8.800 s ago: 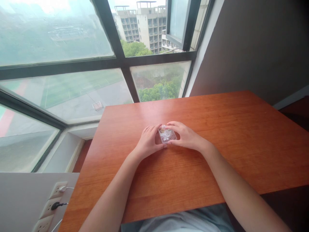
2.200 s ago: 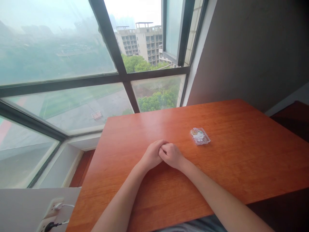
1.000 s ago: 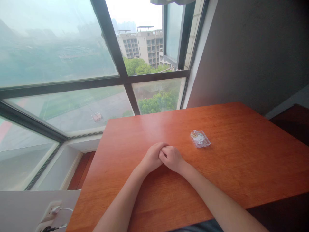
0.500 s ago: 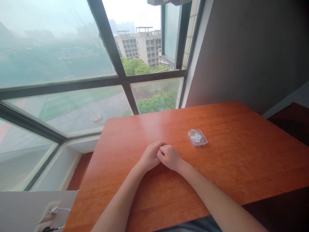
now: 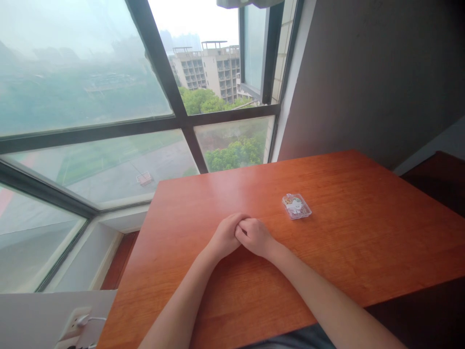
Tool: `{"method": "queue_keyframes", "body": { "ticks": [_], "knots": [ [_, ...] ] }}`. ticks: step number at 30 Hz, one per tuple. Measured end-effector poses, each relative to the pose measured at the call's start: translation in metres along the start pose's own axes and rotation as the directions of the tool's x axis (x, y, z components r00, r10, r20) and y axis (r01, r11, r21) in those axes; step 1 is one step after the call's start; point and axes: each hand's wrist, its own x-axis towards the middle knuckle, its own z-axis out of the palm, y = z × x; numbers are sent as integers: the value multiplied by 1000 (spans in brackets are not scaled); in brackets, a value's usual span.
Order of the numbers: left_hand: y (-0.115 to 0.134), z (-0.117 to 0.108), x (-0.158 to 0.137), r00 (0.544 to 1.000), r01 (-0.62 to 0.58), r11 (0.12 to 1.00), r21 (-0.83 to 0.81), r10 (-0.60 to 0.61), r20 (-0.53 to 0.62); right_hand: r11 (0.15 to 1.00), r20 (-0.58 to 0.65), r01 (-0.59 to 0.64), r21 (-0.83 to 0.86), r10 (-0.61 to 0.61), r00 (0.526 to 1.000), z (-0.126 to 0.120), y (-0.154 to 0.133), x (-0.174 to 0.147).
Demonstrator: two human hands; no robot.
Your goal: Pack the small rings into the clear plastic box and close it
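One clear, squarish box [image 5: 297, 207], whitish inside, near left hand [image 5: 225, 235] and right hand [image 5: 256, 236] in closed mutual clasp

Tabletop [image 5: 363, 228] reddish-brown with fine wood grain; case [image 5: 307, 214] clear, its small contents [image 5: 296, 207] white with what look like gold and green touches; window frame [image 5: 183, 119] near-black, treetops [image 5: 236, 155] bright green, side wall [image 5: 363, 82] flat grey, socket plate [image 5: 69, 330] white.
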Motion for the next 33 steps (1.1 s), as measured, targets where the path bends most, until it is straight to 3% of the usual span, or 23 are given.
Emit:
{"method": "queue_keyframes", "body": {
  "ticks": [33],
  "knots": [
    [0,0,0,1000,5,1000,13,-5,1,1000,-11,9,8,-9,1000,1,1,-1]
  ]
}}
